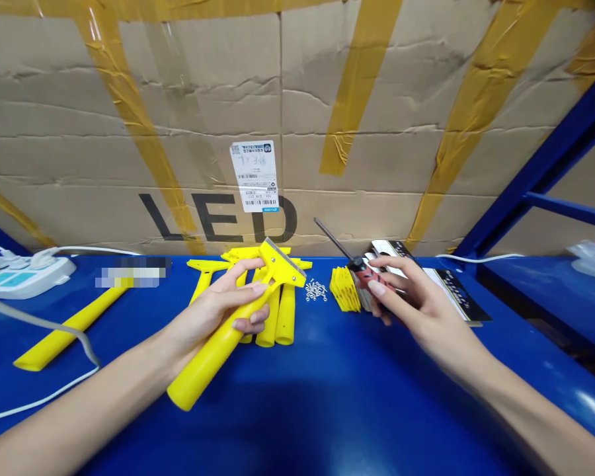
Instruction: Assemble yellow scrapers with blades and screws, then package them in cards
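My left hand is wrapped around the handle of a yellow scraper. Its wide head, with a metal plate and small screws along it, points up and to the right. My right hand grips the red and black handle of a screwdriver, whose dark shaft slants up to the left. Several more yellow scraper handles lie behind my left hand, partly covered by it. Between the hands is a little heap of small screws. A stack of small yellow plates stands just left of the right hand's fingers.
Another yellow scraper lies at left, its head blurred out, with a white cable crossing it. A power strip sits at far left. Black printed cards lie at right. A large taped carton walls off the blue table's back.
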